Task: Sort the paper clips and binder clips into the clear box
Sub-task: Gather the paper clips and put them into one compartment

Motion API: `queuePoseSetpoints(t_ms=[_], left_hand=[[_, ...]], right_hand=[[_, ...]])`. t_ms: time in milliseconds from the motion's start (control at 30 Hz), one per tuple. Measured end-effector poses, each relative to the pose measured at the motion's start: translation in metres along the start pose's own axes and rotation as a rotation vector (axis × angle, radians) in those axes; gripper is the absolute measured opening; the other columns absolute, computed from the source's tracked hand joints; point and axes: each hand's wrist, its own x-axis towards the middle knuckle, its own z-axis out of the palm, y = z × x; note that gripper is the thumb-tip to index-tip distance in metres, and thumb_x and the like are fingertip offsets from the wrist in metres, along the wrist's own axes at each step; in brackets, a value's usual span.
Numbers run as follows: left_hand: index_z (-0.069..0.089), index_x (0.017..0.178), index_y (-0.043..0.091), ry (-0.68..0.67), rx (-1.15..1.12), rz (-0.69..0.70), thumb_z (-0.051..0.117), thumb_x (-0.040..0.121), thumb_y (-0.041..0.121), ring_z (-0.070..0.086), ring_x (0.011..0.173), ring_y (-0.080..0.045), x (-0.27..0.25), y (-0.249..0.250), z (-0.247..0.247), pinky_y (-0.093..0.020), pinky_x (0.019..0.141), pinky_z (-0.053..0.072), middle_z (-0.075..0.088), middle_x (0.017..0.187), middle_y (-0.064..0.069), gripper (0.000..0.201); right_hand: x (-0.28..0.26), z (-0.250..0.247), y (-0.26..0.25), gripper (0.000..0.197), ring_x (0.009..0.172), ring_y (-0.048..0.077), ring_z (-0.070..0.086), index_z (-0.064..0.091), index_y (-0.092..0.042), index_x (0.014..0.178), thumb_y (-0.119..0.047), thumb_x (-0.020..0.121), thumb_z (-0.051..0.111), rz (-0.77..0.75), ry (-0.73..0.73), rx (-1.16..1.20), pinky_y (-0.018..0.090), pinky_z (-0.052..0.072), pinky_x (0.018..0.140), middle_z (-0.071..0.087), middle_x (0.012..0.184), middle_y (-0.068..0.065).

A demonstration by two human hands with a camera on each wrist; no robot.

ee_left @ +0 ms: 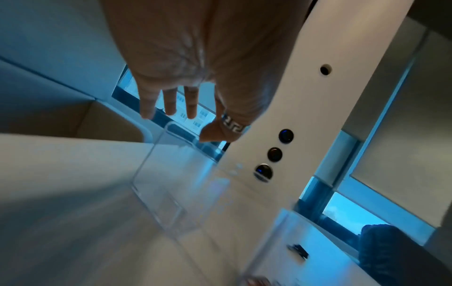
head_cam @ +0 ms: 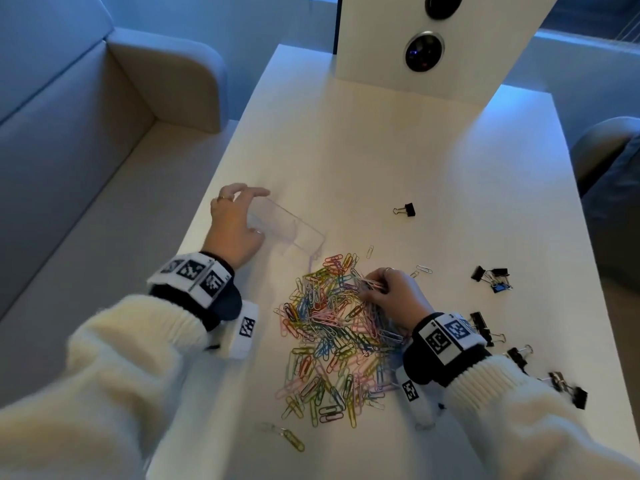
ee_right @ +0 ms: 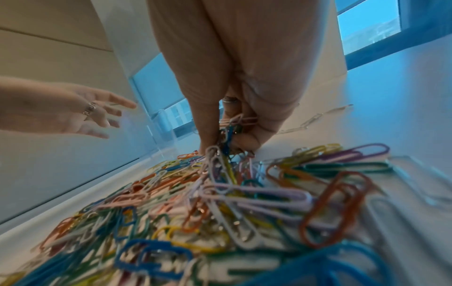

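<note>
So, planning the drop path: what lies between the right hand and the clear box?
In the head view, only the pile's far edge of paper clips separates the right hand from the clear box.

The paper clips (head_cam: pixel 332 337) lie heaped on the table (head_cam: pixel 398 150); the box (head_cam: pixel 287 226) stands at the heap's far left; binder clips (head_cam: pixel 493 277) lie scattered to the right; a panel (head_cam: pixel 381 39) stands at the far edge; a sofa (head_cam: pixel 86 133) sits left of the table.

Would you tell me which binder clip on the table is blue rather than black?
The blue binder clip, at the near end of the little cluster right of the right hand; every other visible one is black.
</note>
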Motion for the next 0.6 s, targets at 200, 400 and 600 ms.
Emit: queuePoseSetpoints(t_ms=[200, 400, 600], left_hand=[[0.051, 0.115, 0.022, 0.043, -0.020, -0.147, 0.063, 0.080, 0.034, 0.006, 0.140, -0.030, -0.036, 0.022, 0.038, -0.039, 0.110, 0.024, 0.004, 0.153, -0.003, 0.039], [0.041, 0.114, 0.013, 0.022, -0.215, -0.265, 0.060, 0.086, 0.027, 0.040, 0.126, -0.026, -0.037, 0.031, 0.046, -0.029, 0.085, 0.037, 0.003, 0.153, -0.015, 0.037], [0.032, 0.129, 0.015, -0.008, -0.224, -0.253, 0.042, 0.085, -0.007, 0.053, 0.102, -0.029, -0.028, 0.018, 0.031, -0.035, 0.083, 0.044, 0.051, 0.126, -0.017, 0.050]], right_hand=[[0.002, -0.004, 0.003, 0.016, 0.073, 0.010, 0.054, 0.061, -0.012, 0.093, -0.018, 0.081, 0.068, -0.001, 0.046, 0.038, 0.010, 0.038, 0.056, 0.061, 0.084, 0.000], [0.002, -0.002, 0.004, 0.018, 0.082, 0.015, 0.056, 0.061, -0.009, 0.096, -0.017, 0.081, 0.068, 0.014, 0.062, 0.073, 0.022, 0.040, 0.070, 0.061, 0.088, 0.001], [0.002, -0.002, 0.007, 0.020, 0.065, 0.004, 0.054, 0.061, -0.009, 0.099, -0.015, 0.081, 0.068, 0.006, 0.084, 0.116, 0.006, 0.041, 0.051, 0.061, 0.082, -0.002]])
